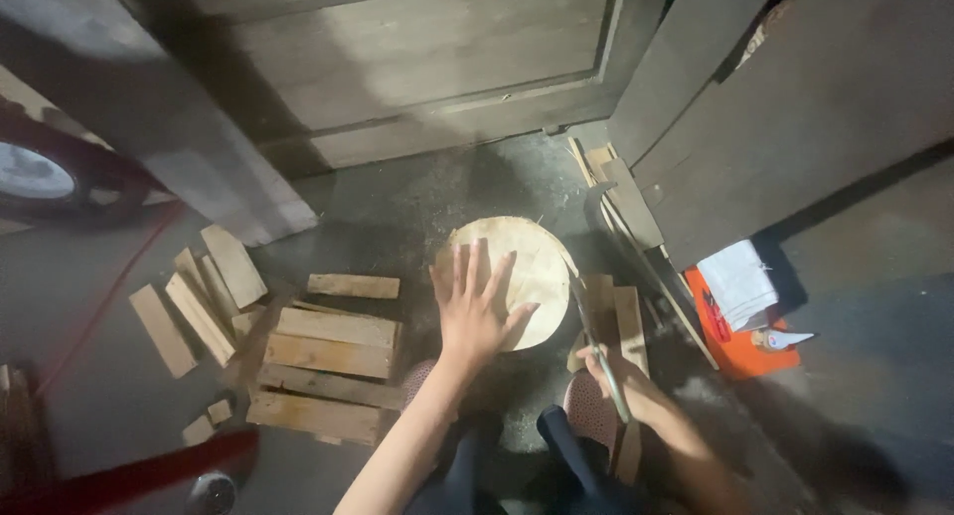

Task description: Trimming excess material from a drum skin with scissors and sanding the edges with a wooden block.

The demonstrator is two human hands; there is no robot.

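A round, pale wooden block [522,281] with a flat sawn top stands on the grey concrete floor [397,212], in the middle of the scene just in front of the person's knees. The left hand [475,311] lies flat on the near left part of its top, palm down, fingers spread wide and pointing far, holding nothing. The right hand [621,381] sits low at the near right of the block, its fingers closed round the handle of a long thin blade tool [601,346] that slants up toward the block's right edge. Left of the block, flat wooden boards [328,371] lie stacked side by side, and farther left shorter wood pieces [199,301] are scattered on the floor. More planks [621,316] lie just right of the block. Far behind stands a wooden door [427,63]. At the right, an orange flat thing [740,351] with a white cloth [740,281] on it lies against leaning boards.
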